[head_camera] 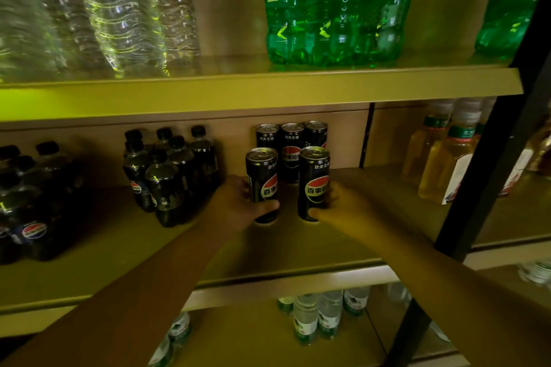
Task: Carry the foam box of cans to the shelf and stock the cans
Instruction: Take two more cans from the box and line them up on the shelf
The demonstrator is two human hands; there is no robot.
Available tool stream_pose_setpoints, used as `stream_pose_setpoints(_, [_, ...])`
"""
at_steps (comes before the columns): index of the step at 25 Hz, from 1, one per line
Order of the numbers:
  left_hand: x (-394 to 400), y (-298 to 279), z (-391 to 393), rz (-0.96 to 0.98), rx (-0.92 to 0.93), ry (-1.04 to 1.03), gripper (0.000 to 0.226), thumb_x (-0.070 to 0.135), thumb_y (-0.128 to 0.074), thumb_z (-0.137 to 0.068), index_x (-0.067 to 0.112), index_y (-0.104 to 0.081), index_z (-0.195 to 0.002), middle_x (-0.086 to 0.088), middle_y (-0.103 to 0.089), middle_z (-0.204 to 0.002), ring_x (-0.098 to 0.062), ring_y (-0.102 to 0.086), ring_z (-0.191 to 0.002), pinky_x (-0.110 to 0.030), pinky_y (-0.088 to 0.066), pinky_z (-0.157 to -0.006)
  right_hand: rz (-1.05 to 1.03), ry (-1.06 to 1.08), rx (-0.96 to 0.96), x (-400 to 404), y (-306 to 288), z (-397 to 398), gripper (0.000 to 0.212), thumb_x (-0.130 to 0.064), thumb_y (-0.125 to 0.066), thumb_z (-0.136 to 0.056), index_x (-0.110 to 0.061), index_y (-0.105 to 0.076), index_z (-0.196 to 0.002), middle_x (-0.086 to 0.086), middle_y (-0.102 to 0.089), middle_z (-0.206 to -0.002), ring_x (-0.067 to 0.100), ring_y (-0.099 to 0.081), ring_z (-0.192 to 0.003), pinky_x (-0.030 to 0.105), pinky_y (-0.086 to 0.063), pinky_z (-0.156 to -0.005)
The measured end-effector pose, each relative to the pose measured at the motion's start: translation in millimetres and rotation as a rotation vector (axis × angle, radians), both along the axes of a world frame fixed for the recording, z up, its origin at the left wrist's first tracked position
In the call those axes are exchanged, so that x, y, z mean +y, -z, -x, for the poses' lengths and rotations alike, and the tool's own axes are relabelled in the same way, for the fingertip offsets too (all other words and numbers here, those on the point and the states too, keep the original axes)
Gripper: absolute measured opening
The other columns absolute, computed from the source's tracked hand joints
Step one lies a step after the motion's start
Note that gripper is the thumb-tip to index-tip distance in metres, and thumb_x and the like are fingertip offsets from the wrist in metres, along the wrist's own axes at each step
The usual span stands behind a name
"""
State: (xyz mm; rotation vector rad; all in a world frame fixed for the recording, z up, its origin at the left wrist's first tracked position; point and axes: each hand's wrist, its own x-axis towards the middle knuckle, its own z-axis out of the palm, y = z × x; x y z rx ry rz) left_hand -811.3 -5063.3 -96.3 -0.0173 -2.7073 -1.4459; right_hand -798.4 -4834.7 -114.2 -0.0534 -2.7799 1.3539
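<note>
Two hands, left (pixel 238 205) gripping can (pixel 262 179), right (pixel 340 205) gripping another (pixel 313 182)

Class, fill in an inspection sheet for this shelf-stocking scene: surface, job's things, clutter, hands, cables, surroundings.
Surface: middle shelf, tan board, dimly lit.
Job's things: three black cans upright at the back; two more cans held in front; foam box not seen.
Clutter: nothing seen.
Hands: left hand grips the left can; right hand grips the right can; both cans upright.
Cables: nothing seen.
Surroundings: dark cola bottles left of the cans; green bottles and clear bottles above; yellow drink bottles to the right.
</note>
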Motion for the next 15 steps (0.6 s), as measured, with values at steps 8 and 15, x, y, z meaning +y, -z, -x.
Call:
stream_pose_setpoints(8, [7, 4, 8, -0.098, 0.034, -0.042, 0.043, 0.018, -0.08, -0.08, 0.015, -0.057, -0.116, 0.003, -0.058, -0.106, -0.016, -0.057, -0.1, -0.028, -0.043, -0.08, -0.129, 0.043, 0.105, -15, 6, 16, 0.054, -0.029, -0.074, -0.085, -0.014, -0.052, -0.132, 0.005, -0.064, -0.128, 0.024, -0.062, -0.113, 0.03, -0.048, -0.083])
stream_pose_setpoints(15, [16, 5, 40, -0.096, 0.05, -0.015, 0.037, 0.019, -0.078, -0.082, 0.02, -0.056, -0.112, 0.005, -0.058, -0.107, -0.013, -0.056, -0.096, -0.025, -0.043, -0.076, -0.103, 0.077, 0.133, -28, 7, 51, 0.048, -0.029, -0.074, -0.084, -0.015, -0.054, -0.126, 0.002, -0.066, -0.125, 0.021, -0.065, -0.109, 0.024, -0.046, -0.076])
